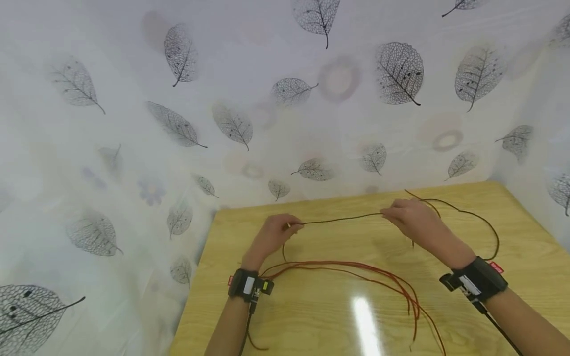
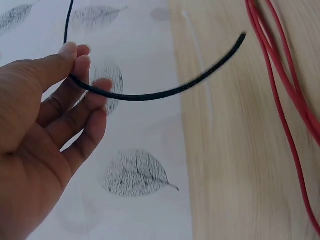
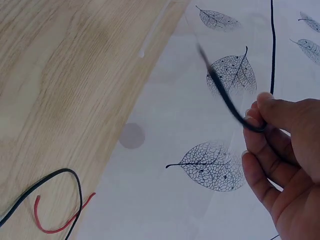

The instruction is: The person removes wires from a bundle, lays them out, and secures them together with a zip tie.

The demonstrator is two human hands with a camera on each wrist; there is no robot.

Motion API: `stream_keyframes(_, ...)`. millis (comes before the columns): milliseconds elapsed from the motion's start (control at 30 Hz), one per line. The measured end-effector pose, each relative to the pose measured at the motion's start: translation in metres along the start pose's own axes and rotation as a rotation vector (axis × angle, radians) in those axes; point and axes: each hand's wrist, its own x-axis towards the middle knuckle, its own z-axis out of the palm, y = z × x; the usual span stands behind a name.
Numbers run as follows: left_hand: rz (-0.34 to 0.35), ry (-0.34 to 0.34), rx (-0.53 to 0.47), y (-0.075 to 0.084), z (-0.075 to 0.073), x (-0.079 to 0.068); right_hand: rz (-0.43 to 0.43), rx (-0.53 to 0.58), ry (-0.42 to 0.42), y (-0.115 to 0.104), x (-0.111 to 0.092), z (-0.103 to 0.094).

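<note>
A thin black wire (image 1: 340,218) stretches nearly straight between both hands, above the table's far part. My left hand (image 1: 273,232) pinches it between thumb and fingertips near one end. In the left wrist view, the free end of the black wire (image 2: 145,97) curves out past those fingers. With thumb and fingers, my right hand (image 1: 416,222) pinches the wire near its other end. That short end of the black wire (image 3: 227,100) bends away from the fingers in the right wrist view, its tip blurred.
Several red wires (image 1: 356,264) lie in a loose bunch across the wooden table (image 1: 311,316). Another black wire (image 1: 496,237) loops at the right, beside a short red wire (image 3: 45,231). A leaf-patterned curtain (image 1: 267,123) hangs behind and to the left.
</note>
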Motion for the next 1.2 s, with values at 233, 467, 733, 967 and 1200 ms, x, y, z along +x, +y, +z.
stream_keyframes(233,-0.117,-0.128,-0.001,-0.023,-0.001,-0.02,0.149,0.126,-0.224,-0.001,-0.019,0.01)
stream_keyframes(467,-0.256,-0.293,-0.012,-0.034,0.011,-0.043,0.144,0.25,-0.4,-0.008,-0.042,0.037)
stream_keyframes(733,-0.241,-0.305,-0.008,-0.033,0.016,-0.049,0.108,0.248,-0.412,-0.019,-0.058,0.054)
stream_keyframes(967,-0.273,-0.318,0.045,-0.039,0.024,-0.05,0.146,0.243,-0.476,-0.024,-0.061,0.055)
stream_keyframes(1200,-0.281,-0.319,0.059,-0.037,0.028,-0.053,0.166,0.239,-0.485,-0.026,-0.061,0.054)
